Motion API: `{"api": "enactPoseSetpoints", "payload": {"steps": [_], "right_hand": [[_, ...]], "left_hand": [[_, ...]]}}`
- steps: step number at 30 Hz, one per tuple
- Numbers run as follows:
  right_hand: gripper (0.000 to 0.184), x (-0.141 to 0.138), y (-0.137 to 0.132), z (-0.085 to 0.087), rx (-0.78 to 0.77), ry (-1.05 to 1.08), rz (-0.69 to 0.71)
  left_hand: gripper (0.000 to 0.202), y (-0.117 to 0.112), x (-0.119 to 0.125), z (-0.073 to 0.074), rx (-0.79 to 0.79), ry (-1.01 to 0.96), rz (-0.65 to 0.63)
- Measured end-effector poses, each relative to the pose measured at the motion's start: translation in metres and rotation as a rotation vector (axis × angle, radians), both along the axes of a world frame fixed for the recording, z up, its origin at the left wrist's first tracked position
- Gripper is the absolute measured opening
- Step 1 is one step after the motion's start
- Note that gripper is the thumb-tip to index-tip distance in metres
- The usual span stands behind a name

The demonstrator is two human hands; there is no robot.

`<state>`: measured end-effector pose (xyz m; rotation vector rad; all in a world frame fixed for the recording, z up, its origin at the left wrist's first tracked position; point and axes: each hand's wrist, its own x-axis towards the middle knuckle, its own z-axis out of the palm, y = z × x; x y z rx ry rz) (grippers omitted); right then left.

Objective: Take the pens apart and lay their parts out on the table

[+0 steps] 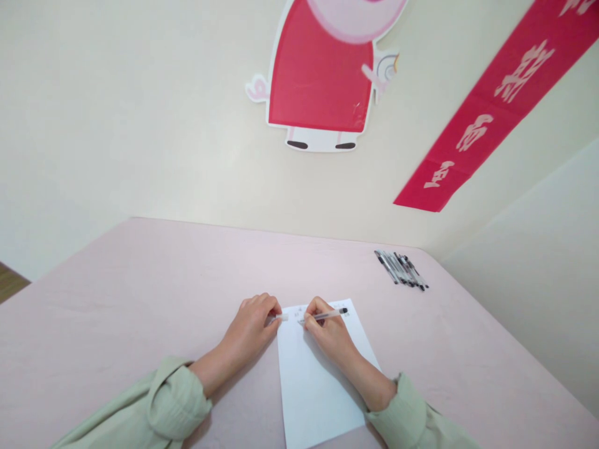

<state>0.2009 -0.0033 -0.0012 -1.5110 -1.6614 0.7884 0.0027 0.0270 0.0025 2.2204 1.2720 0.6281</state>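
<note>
A white sheet of paper (318,386) lies on the pink-covered table, slightly turned, with small dark writing along its top edge. My right hand (327,330) is closed around a clear-barrelled pen (330,313) with a black end. The pen's tip points left, at or just above the upper part of the sheet. At the sheet's upper left corner, my left hand (256,318) pinches a small translucent whitish piece that looks like a pen cap (283,317). The fingers partly hide this piece.
Several pens (401,269) lie bunched together at the table's back right. The pink table (163,293) meets a pale wall behind. On that wall are a red cartoon cutout (321,81) and a red banner with white characters (491,112).
</note>
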Motion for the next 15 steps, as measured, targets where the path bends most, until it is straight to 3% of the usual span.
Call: {"api": "enactPoseSetpoints", "payload": {"steps": [15], "right_hand": [[0.012, 0.0004, -0.0002, 0.0010, 0.006, -0.001, 0.002]], "left_hand": [[0.008, -0.0005, 0.0010, 0.0035, -0.015, 0.015, 0.002]]}}
